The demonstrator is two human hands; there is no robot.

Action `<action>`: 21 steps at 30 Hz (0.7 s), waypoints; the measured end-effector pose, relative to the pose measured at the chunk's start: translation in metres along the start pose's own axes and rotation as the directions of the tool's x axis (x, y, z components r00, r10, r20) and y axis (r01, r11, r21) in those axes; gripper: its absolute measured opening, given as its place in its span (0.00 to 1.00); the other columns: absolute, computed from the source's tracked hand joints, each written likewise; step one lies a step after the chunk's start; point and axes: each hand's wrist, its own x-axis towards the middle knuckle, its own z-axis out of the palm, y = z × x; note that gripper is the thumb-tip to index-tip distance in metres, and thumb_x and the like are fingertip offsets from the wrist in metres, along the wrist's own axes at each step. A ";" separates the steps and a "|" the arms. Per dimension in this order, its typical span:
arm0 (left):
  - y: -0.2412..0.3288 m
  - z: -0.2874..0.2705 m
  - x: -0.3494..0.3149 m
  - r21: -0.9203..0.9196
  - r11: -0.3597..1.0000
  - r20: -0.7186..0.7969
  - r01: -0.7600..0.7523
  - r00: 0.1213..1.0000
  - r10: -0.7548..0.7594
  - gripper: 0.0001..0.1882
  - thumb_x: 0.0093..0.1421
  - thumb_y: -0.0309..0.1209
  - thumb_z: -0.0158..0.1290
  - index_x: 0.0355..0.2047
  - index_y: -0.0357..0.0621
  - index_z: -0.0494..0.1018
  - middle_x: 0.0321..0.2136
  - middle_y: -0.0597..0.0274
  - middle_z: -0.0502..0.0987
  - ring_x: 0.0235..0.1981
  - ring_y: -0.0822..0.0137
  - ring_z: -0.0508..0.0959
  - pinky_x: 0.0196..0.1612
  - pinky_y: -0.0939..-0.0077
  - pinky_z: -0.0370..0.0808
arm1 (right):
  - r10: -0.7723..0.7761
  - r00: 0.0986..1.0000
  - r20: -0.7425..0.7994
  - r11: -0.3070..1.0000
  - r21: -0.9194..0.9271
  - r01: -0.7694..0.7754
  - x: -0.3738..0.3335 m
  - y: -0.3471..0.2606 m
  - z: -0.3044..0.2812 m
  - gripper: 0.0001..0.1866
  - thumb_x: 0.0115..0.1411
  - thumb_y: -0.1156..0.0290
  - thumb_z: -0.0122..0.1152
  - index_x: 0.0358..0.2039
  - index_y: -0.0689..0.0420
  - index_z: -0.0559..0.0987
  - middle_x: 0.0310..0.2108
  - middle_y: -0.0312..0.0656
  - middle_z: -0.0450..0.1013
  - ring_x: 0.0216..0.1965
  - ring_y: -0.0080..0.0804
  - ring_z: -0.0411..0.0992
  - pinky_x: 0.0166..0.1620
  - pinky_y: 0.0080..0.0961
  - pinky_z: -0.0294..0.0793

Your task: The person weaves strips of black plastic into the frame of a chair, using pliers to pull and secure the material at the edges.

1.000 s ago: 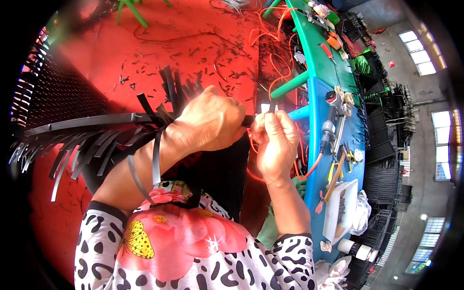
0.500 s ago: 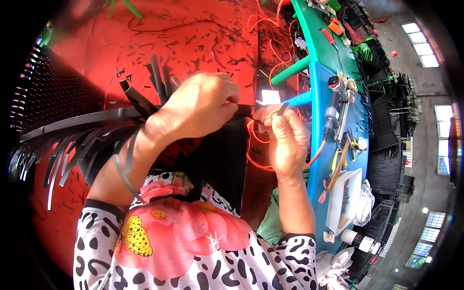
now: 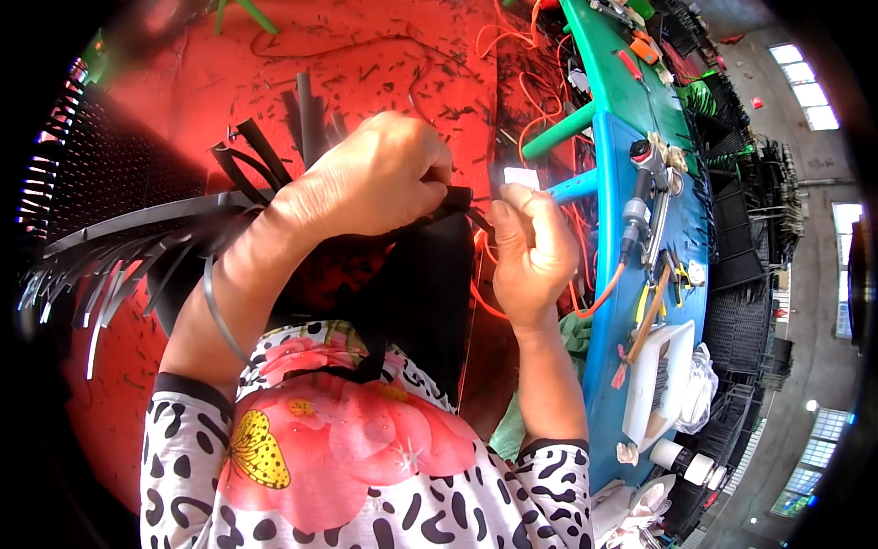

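Observation:
My left hand point(image 3: 380, 174) is closed, fingers curled down on a black bar point(image 3: 457, 199) whose end pokes out beyond my knuckles. Just right of that end, my right hand point(image 3: 535, 252) pinches a thin black strip point(image 3: 479, 220) that runs to the bar. Thumb and curled fingers hide part of the strip. Behind my left forearm spreads a curved black woven piece point(image 3: 146, 220), with many loose flat strip ends point(image 3: 110, 284) hanging from its edge. Several wider black strips point(image 3: 311, 119) stick up past my left wrist. One loose strip point(image 3: 215, 302) curves across that forearm.
A blue table point(image 3: 608, 366) on the right carries a power tool with an orange hose point(image 3: 634, 215), a wooden-handled hammer point(image 3: 649, 316), pliers point(image 3: 678, 274) and a white tray point(image 3: 640, 403). Beyond it stands a green table point(image 3: 604, 69). Black scraps litter the red floor point(image 3: 366, 73).
My right hand has drawn slightly left and down, and the strip end that stood above its thumb no longer shows. My left hand stays on the bar, a little higher in view.

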 end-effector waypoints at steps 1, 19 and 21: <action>0.000 -0.001 0.000 0.025 0.999 -0.009 -0.033 0.999 0.033 0.05 0.43 0.23 0.55 0.22 0.34 0.73 0.21 0.52 0.74 0.26 0.52 0.75 0.30 0.66 0.72 | -0.037 0.999 0.031 0.999 -0.039 0.038 0.001 -0.002 -0.001 0.07 0.53 0.80 0.62 0.32 0.65 0.74 0.27 0.45 0.72 0.25 0.35 0.72 0.31 0.25 0.72; 0.002 -0.001 0.000 0.305 0.895 0.041 -0.327 0.943 0.331 0.11 0.47 0.21 0.52 0.32 0.36 0.67 0.19 0.51 0.70 0.23 0.46 0.73 0.25 0.59 0.70 | -0.227 0.924 0.309 0.922 -0.237 0.306 0.013 -0.005 -0.014 0.08 0.46 0.83 0.60 0.29 0.61 0.74 0.21 0.43 0.65 0.21 0.43 0.67 0.23 0.34 0.66; 0.001 -0.002 0.002 0.296 0.901 0.078 -0.318 0.948 0.309 0.10 0.47 0.21 0.52 0.31 0.36 0.67 0.20 0.51 0.70 0.23 0.46 0.73 0.25 0.59 0.70 | -0.209 0.923 0.322 0.929 -0.231 0.290 0.013 -0.006 -0.014 0.08 0.45 0.84 0.60 0.28 0.61 0.74 0.21 0.43 0.65 0.21 0.43 0.67 0.24 0.34 0.67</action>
